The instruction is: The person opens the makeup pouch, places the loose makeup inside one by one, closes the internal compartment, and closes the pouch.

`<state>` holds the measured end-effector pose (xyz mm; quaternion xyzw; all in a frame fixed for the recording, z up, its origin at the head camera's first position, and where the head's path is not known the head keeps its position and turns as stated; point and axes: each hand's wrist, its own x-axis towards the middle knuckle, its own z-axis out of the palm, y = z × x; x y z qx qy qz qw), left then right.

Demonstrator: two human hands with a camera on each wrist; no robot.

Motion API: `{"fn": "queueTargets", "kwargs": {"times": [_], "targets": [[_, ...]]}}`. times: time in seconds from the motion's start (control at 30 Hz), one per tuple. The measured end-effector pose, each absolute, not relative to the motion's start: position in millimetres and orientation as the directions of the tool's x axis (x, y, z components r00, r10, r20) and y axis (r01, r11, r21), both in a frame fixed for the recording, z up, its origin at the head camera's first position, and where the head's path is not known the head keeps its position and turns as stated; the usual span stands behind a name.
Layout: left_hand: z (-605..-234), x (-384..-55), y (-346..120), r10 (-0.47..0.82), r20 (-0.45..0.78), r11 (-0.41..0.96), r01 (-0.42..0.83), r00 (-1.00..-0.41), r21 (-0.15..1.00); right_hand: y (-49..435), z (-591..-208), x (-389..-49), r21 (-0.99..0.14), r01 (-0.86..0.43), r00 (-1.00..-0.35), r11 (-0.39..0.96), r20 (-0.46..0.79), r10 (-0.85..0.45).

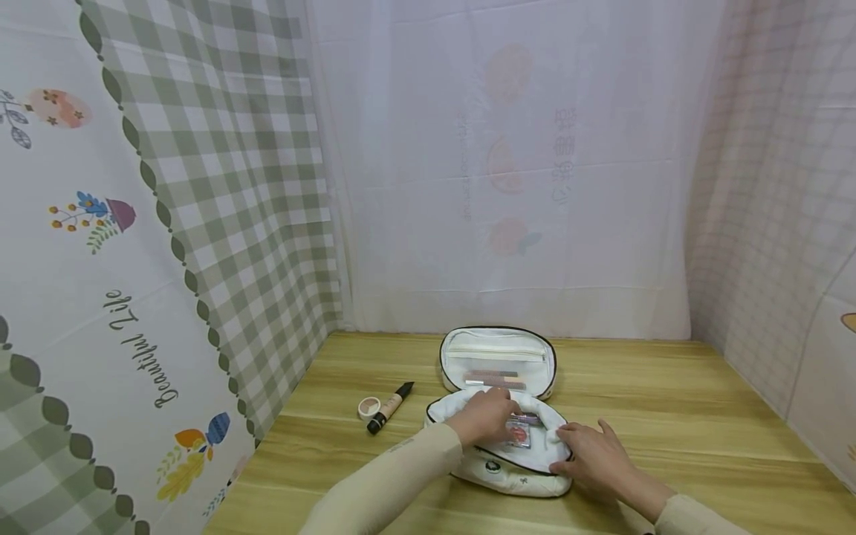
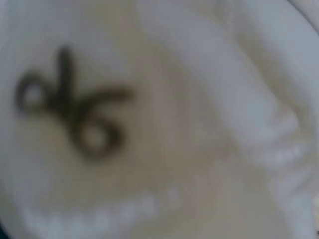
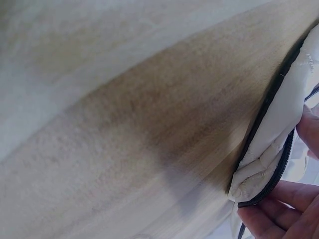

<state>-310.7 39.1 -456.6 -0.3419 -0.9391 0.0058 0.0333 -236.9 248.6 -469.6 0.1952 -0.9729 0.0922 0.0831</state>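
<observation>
A white quilted cosmetic bag (image 1: 511,484) with a dark zip edge stands on the table, its lid (image 1: 498,345) tipped back. Inside lie a clear square compact (image 1: 519,435) with a red-pink middle and a purplish tube (image 1: 524,419). My left hand (image 1: 487,416) reaches down into the bag; its fingertips are partly hidden, so any hold is unclear. With thumb and fingers my right hand (image 1: 595,455) pinches the bag's right rim; in the right wrist view this hand (image 3: 291,211) grips by the black zip (image 3: 284,154). Blurred bag fabric (image 2: 164,124) fills the left wrist view.
Slim sticks (image 1: 495,383) sit in the lid's see-through pocket. Left of the bag, a small round palette (image 1: 369,407) lies beside a black-and-beige tube (image 1: 391,408). The wooden table (image 1: 669,401) is enclosed by hanging cloths (image 1: 254,148) at the sides and back.
</observation>
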Motion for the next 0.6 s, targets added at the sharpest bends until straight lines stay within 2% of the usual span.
{"fn": "queueTargets", "kwargs": {"times": [0.3, 0.6], "targets": [[-437, -313, 4, 0.647, 0.136, 0.747, 0.659, -0.75, 0.086, 248, -467, -237, -0.158, -0.391, -0.914, 0.907, 0.182, -0.363], [-423, -323, -50, 0.573, 0.168, 0.778, 0.597, -0.802, 0.194, 248, -465, -238, -0.159, -0.379, -0.922, 0.912, 0.151, -0.357]]}}
